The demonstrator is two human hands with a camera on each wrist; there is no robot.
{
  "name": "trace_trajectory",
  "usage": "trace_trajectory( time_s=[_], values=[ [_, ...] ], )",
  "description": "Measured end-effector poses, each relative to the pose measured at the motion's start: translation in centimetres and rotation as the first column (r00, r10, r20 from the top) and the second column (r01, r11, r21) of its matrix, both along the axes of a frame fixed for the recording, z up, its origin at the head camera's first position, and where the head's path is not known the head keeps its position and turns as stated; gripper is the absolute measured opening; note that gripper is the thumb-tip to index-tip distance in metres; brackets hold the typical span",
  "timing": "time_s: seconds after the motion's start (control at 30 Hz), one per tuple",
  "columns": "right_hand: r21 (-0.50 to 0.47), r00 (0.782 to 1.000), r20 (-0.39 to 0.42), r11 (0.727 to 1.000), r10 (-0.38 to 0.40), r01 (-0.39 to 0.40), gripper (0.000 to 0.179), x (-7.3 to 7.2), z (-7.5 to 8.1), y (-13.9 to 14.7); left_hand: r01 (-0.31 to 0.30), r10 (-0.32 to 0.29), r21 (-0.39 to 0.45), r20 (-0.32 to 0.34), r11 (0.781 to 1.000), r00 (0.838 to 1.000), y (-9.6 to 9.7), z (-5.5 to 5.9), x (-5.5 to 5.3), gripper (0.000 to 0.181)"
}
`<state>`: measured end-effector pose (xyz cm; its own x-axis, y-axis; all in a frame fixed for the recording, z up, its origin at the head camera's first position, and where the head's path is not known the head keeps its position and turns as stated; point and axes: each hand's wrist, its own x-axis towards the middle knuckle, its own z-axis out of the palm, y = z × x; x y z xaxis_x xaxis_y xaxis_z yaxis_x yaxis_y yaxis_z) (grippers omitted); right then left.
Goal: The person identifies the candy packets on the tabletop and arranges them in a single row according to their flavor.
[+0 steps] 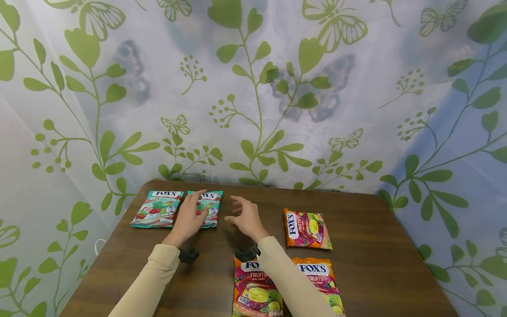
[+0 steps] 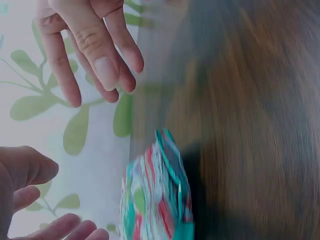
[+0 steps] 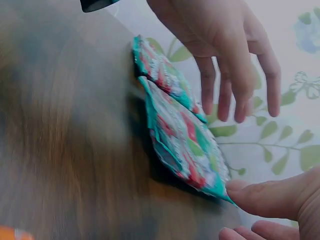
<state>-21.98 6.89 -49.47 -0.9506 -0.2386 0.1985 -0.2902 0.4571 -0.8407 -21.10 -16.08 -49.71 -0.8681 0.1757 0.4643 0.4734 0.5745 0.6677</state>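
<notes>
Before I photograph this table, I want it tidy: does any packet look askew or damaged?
Yes: the upper Fruits packet lies turned sideways, its FOX'S logo running up the left edge, while logos on the two Mint Blossom packets and two lower Fruits packets run across their tops. No tear shows.

A brown table (image 1: pixel 368 273) with visible wood grain and rounded back corners stands against a pale curtain (image 1: pixel 222 145). The curtain is printed in green — leaves (image 1: pixel 310 53) on long curving stems, outlined butterflies (image 1: pixel 346 141) and small berry sprigs (image 1: pixel 192 72). Fainter, blurred blue-grey butterfly shapes (image 1: pixel 332 86) show among them. The fabric looks bluer towards the right — and a thin white loop (image 1: pixel 96 247) shows just beside the table's left edge.
</notes>
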Motion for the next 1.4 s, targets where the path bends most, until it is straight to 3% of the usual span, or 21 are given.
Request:
trace_trajectory(
  time_s=[0.07, 0.23, 0.47, 0.7, 0.9, 1.23, 1.4],
  values=[
    [0.0, 1.0, -0.024, 1.0, 0.002, -0.002, 0.065, 0.2, 0.4, 1.0, 0.008, -0.008, 0.001, 0.054, 1.0, 0.999, 0.9, 0.8, 0.5, 0.058],
    [0.001, 0.998, -0.057, 1.0, -0.011, 0.011, 0.06, 1.1, 1.4, 3.8, 0.039, -0.044, 0.032, 0.17, 0.999, 0.984, 2.8, 1.0, 1.1, 0.057],
    [0.034, 0.998, -0.047, 0.998, -0.048, 0.05, 0.054, 2.9, 3.2, 8.0, 0.129, -0.157, 0.116, 0.278, 0.985, 0.948, 5.9, 1.1, 2.3, 0.057],
    [0.102, 0.994, -0.016, 0.989, -0.107, 0.108, 0.05, 4.7, 4.7, 12.3, 0.236, -0.267, 0.141, 0.288, 0.962, 0.92, 8.9, 1.6, 2.4, 0.055],
    [0.137, 0.984, 0.031, 0.976, -0.176, 0.17, 0.054, 6.4, 5.8, 16.4, 0.332, -0.363, 0.151, 0.293, 0.931, 0.885, 10.7, 1.8, 2.9, 0.057],
    [0.236, 0.956, 0.013, 0.93, -0.292, 0.281, 0.053, 8.4, 5.4, 21.7, 0.417, -0.443, 0.15, 0.358, 0.896, 0.822, 13.7, 1.5, 3.4, 0.061],
    [0.243, 0.941, 0.055, 0.919, -0.333, 0.311, 0.056, 8.8, 4.6, 23.4, 0.433, -0.453, 0.143, 0.381, 0.89, 0.806, 14.8, 1.5, 3.3, 0.063]
  ],
)
